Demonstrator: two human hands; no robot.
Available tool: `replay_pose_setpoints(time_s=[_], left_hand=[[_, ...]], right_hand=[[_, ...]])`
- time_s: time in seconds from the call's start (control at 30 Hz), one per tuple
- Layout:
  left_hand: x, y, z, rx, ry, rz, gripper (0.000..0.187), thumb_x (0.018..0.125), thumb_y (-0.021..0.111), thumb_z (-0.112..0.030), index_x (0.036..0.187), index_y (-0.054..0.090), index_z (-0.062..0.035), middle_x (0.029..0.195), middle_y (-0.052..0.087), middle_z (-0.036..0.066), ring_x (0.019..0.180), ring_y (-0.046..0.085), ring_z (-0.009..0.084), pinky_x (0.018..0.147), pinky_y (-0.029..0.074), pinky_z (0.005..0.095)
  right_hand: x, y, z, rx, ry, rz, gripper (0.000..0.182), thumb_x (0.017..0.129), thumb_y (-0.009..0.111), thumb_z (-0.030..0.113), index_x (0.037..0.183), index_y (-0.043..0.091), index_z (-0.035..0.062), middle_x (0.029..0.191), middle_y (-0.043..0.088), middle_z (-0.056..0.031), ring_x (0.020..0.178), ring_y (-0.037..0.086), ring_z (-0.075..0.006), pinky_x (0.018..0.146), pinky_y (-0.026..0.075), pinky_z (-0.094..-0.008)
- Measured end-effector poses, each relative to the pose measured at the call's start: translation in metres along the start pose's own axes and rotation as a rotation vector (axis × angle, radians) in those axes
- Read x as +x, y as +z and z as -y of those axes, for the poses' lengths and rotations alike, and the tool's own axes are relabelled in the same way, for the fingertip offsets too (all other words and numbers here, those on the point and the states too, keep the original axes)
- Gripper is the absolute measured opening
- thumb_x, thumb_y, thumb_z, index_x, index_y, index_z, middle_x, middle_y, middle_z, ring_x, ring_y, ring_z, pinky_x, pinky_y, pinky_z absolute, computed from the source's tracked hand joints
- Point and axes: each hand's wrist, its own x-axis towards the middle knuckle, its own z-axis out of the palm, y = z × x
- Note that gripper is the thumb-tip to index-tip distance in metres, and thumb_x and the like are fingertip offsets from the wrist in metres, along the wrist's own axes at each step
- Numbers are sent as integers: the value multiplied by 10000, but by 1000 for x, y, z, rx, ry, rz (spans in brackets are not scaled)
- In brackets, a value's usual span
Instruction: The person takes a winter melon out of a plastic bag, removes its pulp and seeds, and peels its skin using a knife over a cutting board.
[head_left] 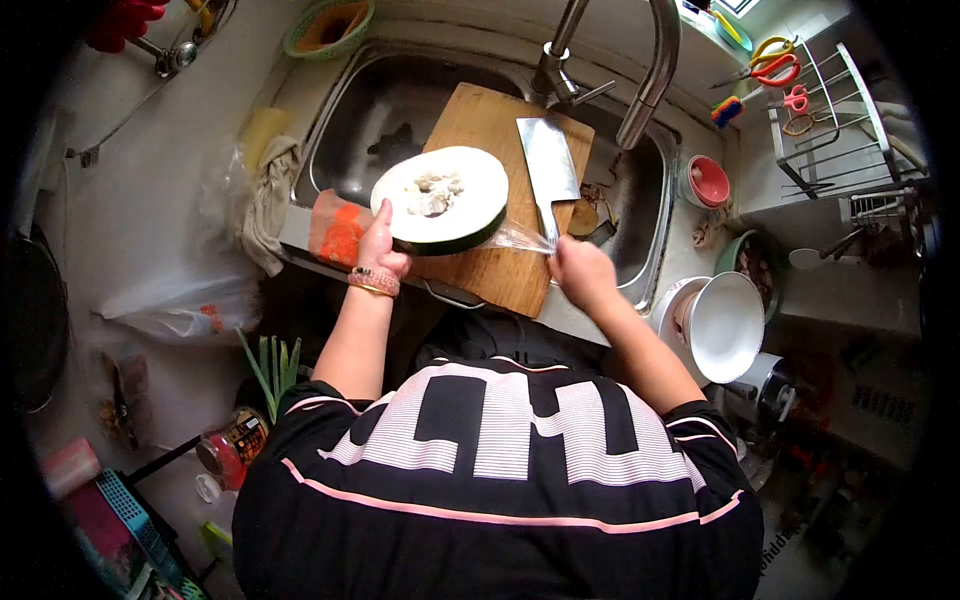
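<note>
A cut piece of winter melon [472, 178], white inside with a dark green rind and a seedy centre, is held by my left hand [380, 245] at its lower left edge. Clear plastic wrap [518, 238] stretches from the melon's right side to my right hand [583, 270], whose fingers are closed on it. Under them, a wooden cutting board [470, 278] lies across the sink. A cleaver [549, 165] rests on the board's right side, its handle pointing toward my right hand. The melon hides part of the board.
A steel sink [372, 100] with a faucet [552, 75] is behind the board. White bowls [722, 325] and a red bowl [707, 180] stand at the right, below a wire rack [835, 125] with scissors [775, 70]. A cloth [268, 205] and plastic bag [190, 310] lie left.
</note>
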Motion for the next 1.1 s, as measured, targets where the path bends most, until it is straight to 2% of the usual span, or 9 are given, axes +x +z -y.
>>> replay_pose_setpoints(time_s=[0.17, 0.3, 0.33, 0.43, 0.53, 0.63, 0.77, 0.87, 1.1], left_hand=[[-27, 19, 4, -22, -24, 75, 536, 976, 455, -371, 1363, 394, -6, 1361, 479, 154, 1235, 482, 285, 1043, 392, 450], [-34, 9, 4, -86, -44, 264, 551, 974, 455, -362, 1389, 352, -14, 1382, 451, 161, 1255, 461, 293, 1055, 382, 461], [-37, 8, 3, -97, -51, 315, 561, 973, 456, -367, 1396, 341, -17, 1389, 441, 163, 1262, 452, 296, 1059, 377, 464], [-61, 18, -2, -157, -93, 429, 620, 963, 464, -389, 1430, 274, -30, 1426, 384, 182, 1279, 423, 335, 1078, 346, 490], [-69, 9, -7, -162, -120, 456, 648, 952, 480, -402, 1434, 257, -30, 1414, 382, 202, 1266, 428, 361, 1062, 361, 511], [-78, 10, -12, -7, -106, 466, 652, 947, 488, -409, 1425, 267, -24, 1383, 413, 209, 1229, 468, 359, 1029, 403, 510], [-78, 13, -7, 51, -72, 442, 544, 970, 470, -345, 1363, 354, 12, 1273, 525, 195, 1107, 574, 317, 962, 470, 476], [-85, 26, -3, 96, 20, 330, 495, 980, 457, -316, 1318, 396, 40, 1197, 576, 186, 1069, 598, 291, 912, 507, 453], [-93, 21, -16, 163, -31, 467, 505, 982, 449, -300, 1322, 377, 66, 1234, 544, 225, 1052, 609, 323, 907, 518, 454]], right_hand=[[21, -26, -5, 68, 49, -239, 351, 837, 649, 255, 1060, 524, 15, 815, 608, -167, 812, 601, -344, 703, 487, -427], [43, -22, -31, 106, 250, -103, 335, 869, 602, 371, 875, 672, 43, 816, 641, -165, 802, 618, -340, 701, 494, -430], [46, -15, -39, 295, 354, -279, 375, 887, 572, 381, 736, 687, 57, 804, 652, -161, 743, 627, -351, 672, 499, -443], [56, -13, -82, 505, 621, -415, 318, 886, 593, 310, 762, 671, 28, 703, 644, -142, 584, 617, -273, 582, 502, -397], [64, -23, -94, 1758, 665, -476, 193, 899, 614, 203, 930, 648, 16, 710, 618, -39, 607, 593, -126, 561, 491, -236], [65, -45, -50, 1584, 310, -222, 328, 881, 648, 174, 1158, 580, 13, 1011, 615, -63, 918, 607, -170, 755, 524, -268], [42, -72, 40, 396, -191, -201, 457, 785, 739, 309, 1101, 600, 9, 1195, 523, -177, 1048, 537, -263, 893, 466, -387], [44, -45, 37, 230, -349, -307, 236, 773, 674, 180, 922, 593, 16, 919, 576, -164, 882, 554, -332, 828, 460, -423], [52, -46, 15, 0, -315, -281, 98, 820, 574, 81, 768, 537, 6, 788, 593, -157, 707, 620, -303, 653, 526, -379]])
